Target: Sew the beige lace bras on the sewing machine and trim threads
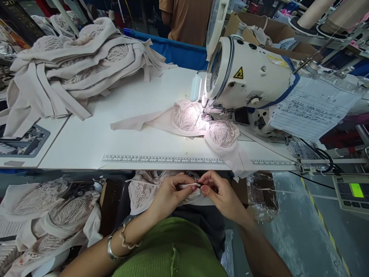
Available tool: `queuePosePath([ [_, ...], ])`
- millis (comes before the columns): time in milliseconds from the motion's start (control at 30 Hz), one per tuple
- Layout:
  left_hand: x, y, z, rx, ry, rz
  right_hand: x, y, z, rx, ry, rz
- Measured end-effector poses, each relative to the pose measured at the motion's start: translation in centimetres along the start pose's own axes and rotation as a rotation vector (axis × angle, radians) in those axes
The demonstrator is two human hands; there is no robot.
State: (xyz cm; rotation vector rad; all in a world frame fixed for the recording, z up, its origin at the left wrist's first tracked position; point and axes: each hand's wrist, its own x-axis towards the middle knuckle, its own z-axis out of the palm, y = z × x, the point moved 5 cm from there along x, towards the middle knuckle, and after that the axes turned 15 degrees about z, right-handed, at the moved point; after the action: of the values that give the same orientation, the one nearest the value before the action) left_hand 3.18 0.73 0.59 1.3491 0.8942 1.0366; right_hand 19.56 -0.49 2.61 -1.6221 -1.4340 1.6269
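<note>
Just off the table's front edge, my left hand (174, 190) pinches a narrow pale fabric strip (186, 186) between thumb and fingers. Close beside it is my right hand (217, 191), its fingertips pinched together at the strip's dark end; exactly what they grip is too small to make out. Below and behind my hands, a beige lace bra piece (141, 196) rests over my lap. On the table, a beige bra with lace cups (223, 134) lies by the lit needle area of the white sewing machine (248, 73), one wing draped over the front edge.
A big pile of beige bra pieces (86, 61) covers the table's back left. More lace pieces (57, 215) fill the lower left. A printed ruler (164, 159) runs along the front edge. A handwritten sheet (314, 104) hangs on the machine. Behind the table stands a person (188, 19).
</note>
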Motion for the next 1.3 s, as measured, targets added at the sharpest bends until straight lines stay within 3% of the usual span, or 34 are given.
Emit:
queuePosePath([
  [500, -0.1, 0.0, 0.1, -0.008, -0.007, -0.029, 0.8, 0.7, 0.9, 0.179, -0.010, 0.037],
  [667, 0.0, 0.0, -0.4, -0.028, 0.044, -0.048, 0.8, 1.5, -0.4, 0.225, 0.117, -0.073],
  [733, -0.1, -0.4, -0.6, -0.076, 0.082, -0.104, 0.5, 1.8, -1.2, 0.143, 0.189, -0.118],
  [800, -0.4, -0.7, -0.7, -0.127, 0.118, -0.165, 0.3, 2.3, -1.3, 0.006, 0.182, -0.119],
  [1033, -0.5, -1.2, -0.8, -0.154, 0.190, -0.204, 1.0, 5.0, 0.2, -0.378, -0.078, 0.025],
  [1100, -0.4, -1.1, -1.2, -0.125, 0.180, -0.181, 0.4, 4.2, 0.0, -0.440, -0.087, -0.048],
  [1200, 0.0, -0.2, -2.0, -0.058, 0.124, 0.009, -2.0, 1.1, -0.3, -0.337, -0.170, -0.340],
  [1300, 0.1, 0.0, -1.0, -0.115, -0.105, 0.204, -4.5, -1.1, -0.1, -0.055, -0.360, -0.582],
])
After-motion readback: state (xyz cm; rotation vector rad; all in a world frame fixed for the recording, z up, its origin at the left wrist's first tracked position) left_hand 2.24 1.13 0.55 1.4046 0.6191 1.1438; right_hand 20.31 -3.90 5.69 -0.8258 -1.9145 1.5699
